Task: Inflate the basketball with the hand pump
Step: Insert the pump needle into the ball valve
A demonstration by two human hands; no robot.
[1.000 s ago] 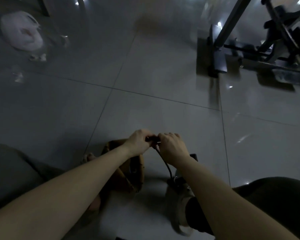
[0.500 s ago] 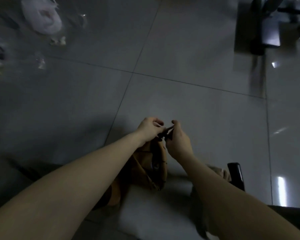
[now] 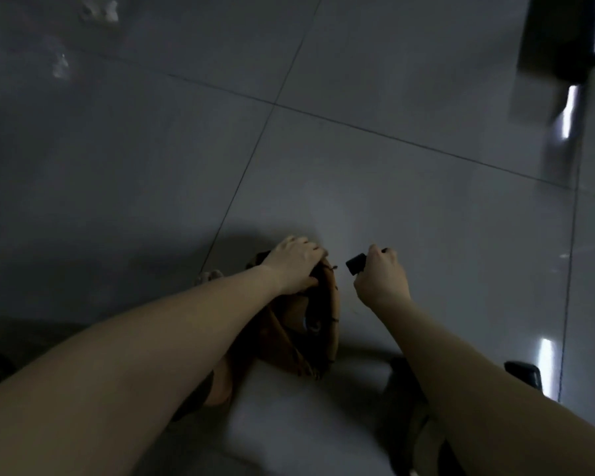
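Lighting is dim and grey. A soft glow marks the floor (image 3: 426,97) just beyond the ball (image 3: 327,297); a broad shadow spreads left of it. Glare streaks appear right of it. The frame (image 3: 557,36), far upper right, is motion-blurred.

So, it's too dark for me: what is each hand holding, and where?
Left hand grips the basketball at its top edge; right hand holds a small black part by one end.

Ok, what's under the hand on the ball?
The left hand holds the top of a floppy brown basketball resting on the tiled floor. Whatever part of the ball sits beneath the palm is covered.
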